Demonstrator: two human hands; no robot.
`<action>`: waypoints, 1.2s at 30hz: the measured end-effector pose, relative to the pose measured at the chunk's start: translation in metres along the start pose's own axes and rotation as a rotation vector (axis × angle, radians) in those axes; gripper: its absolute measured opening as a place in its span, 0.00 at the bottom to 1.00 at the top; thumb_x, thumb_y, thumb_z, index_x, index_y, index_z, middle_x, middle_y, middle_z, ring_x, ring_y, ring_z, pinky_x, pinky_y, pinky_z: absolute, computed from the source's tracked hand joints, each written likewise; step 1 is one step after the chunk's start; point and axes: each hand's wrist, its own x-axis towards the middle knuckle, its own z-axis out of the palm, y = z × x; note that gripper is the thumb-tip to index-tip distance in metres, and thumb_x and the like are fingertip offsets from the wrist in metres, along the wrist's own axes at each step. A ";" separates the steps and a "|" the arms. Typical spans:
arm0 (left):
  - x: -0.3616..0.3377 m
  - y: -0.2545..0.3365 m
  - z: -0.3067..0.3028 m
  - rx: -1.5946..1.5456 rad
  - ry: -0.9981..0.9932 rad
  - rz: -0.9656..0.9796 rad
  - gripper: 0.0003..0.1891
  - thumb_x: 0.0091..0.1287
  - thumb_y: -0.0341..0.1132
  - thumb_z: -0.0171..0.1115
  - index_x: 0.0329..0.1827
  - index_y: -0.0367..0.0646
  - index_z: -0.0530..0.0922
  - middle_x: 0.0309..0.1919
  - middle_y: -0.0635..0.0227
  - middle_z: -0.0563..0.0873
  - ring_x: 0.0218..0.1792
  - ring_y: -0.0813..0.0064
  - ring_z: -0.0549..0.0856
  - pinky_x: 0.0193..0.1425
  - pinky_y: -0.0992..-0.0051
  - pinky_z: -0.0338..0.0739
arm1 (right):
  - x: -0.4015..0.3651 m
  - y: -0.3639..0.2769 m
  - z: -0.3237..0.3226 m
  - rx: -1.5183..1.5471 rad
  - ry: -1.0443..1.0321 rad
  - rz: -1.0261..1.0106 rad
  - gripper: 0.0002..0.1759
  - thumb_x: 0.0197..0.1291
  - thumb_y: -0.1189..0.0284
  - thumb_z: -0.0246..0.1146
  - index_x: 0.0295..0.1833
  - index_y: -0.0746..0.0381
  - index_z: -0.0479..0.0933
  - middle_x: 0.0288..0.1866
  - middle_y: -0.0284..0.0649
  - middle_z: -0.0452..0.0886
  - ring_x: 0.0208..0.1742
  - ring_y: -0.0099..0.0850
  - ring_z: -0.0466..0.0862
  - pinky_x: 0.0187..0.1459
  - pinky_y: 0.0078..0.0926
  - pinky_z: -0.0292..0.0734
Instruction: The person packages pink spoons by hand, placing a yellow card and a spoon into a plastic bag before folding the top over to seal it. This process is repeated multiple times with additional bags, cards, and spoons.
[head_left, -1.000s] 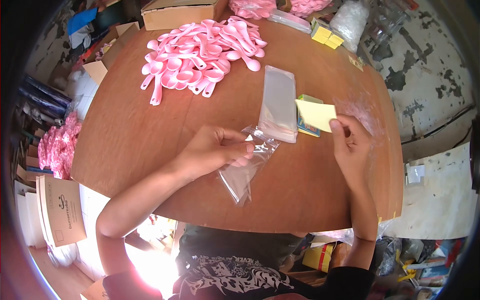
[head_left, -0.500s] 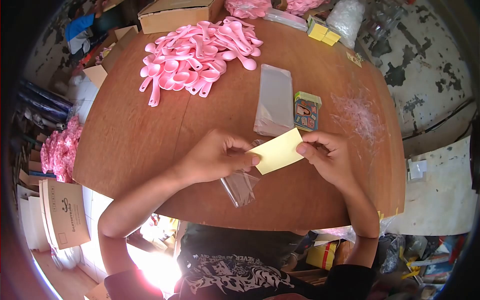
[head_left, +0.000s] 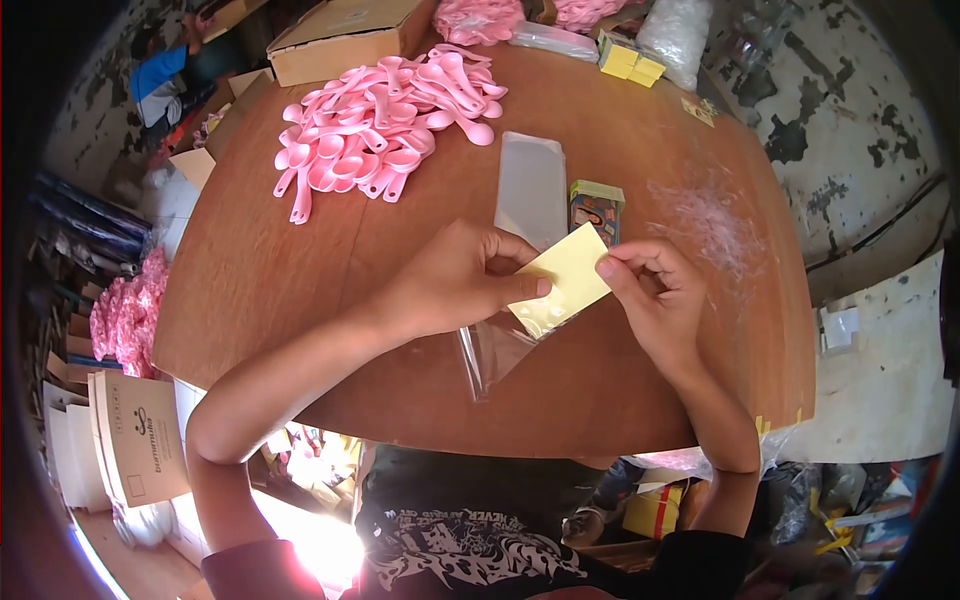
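Observation:
A pale yellow card (head_left: 568,280) is held tilted between my two hands. My left hand (head_left: 465,275) pinches its left edge, thumb on top, and a clear plastic bag (head_left: 492,355) hangs below that hand, partly behind the card. The thumb and fingers of my right hand (head_left: 655,290) close on the card's right corner. Just beyond the card lie a stack of clear bags (head_left: 531,185) and a small stack of printed cards (head_left: 597,208), partly hidden by the card.
Pink spoons (head_left: 385,125) lie heaped at the back left of the wooden table (head_left: 300,290), before a cardboard box (head_left: 345,40). Yellow card stacks (head_left: 630,60) stand at the back right, plastic scraps (head_left: 715,225) on the right. Another person (head_left: 160,80) is at far left.
The yellow card has tilted more steeply, its upper end raised. My left hand has moved right and up, overlapping the card more. The whole view has shifted slightly.

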 end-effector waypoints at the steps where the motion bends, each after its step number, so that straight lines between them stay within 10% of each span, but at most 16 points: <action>1: 0.002 0.000 0.001 0.003 -0.002 -0.001 0.16 0.68 0.36 0.68 0.52 0.32 0.83 0.36 0.70 0.88 0.35 0.88 0.81 0.37 0.82 0.76 | 0.000 0.001 0.000 0.002 0.004 0.001 0.05 0.61 0.78 0.69 0.41 0.66 0.81 0.32 0.33 0.85 0.33 0.15 0.81 0.36 0.15 0.74; 16: 0.022 0.022 0.011 0.459 0.108 0.266 0.11 0.67 0.34 0.67 0.48 0.37 0.86 0.38 0.60 0.90 0.39 0.77 0.87 0.47 0.72 0.80 | 0.002 0.013 0.001 0.480 -0.349 0.360 0.12 0.67 0.74 0.63 0.52 0.69 0.80 0.57 0.39 0.77 0.52 0.26 0.80 0.51 0.25 0.80; 24: 0.029 0.030 0.029 0.568 0.119 0.394 0.11 0.65 0.31 0.66 0.45 0.33 0.85 0.36 0.52 0.89 0.35 0.65 0.90 0.44 0.68 0.81 | -0.002 0.018 0.001 0.395 -0.549 0.357 0.11 0.68 0.76 0.62 0.52 0.70 0.80 0.51 0.38 0.82 0.54 0.26 0.81 0.53 0.26 0.79; 29: 0.012 0.034 0.030 0.419 -0.030 0.131 0.14 0.64 0.32 0.67 0.51 0.36 0.83 0.36 0.53 0.89 0.36 0.62 0.90 0.43 0.68 0.81 | -0.002 0.026 0.004 0.323 -0.652 0.258 0.11 0.68 0.78 0.61 0.53 0.70 0.80 0.52 0.41 0.83 0.49 0.25 0.84 0.53 0.24 0.80; 32: -0.004 0.019 0.009 0.585 -0.010 0.392 0.16 0.59 0.32 0.69 0.48 0.34 0.82 0.32 0.51 0.87 0.38 0.57 0.88 0.44 0.64 0.80 | -0.003 0.032 0.006 0.345 -0.565 0.179 0.12 0.67 0.79 0.62 0.53 0.71 0.80 0.50 0.41 0.84 0.46 0.24 0.85 0.51 0.23 0.81; 36: -0.022 -0.016 -0.019 0.338 -0.239 0.059 0.21 0.59 0.36 0.73 0.52 0.35 0.82 0.43 0.58 0.88 0.45 0.69 0.85 0.51 0.69 0.76 | 0.001 0.022 0.007 0.269 -0.635 0.173 0.10 0.66 0.79 0.63 0.51 0.71 0.81 0.38 0.39 0.86 0.39 0.23 0.85 0.43 0.20 0.82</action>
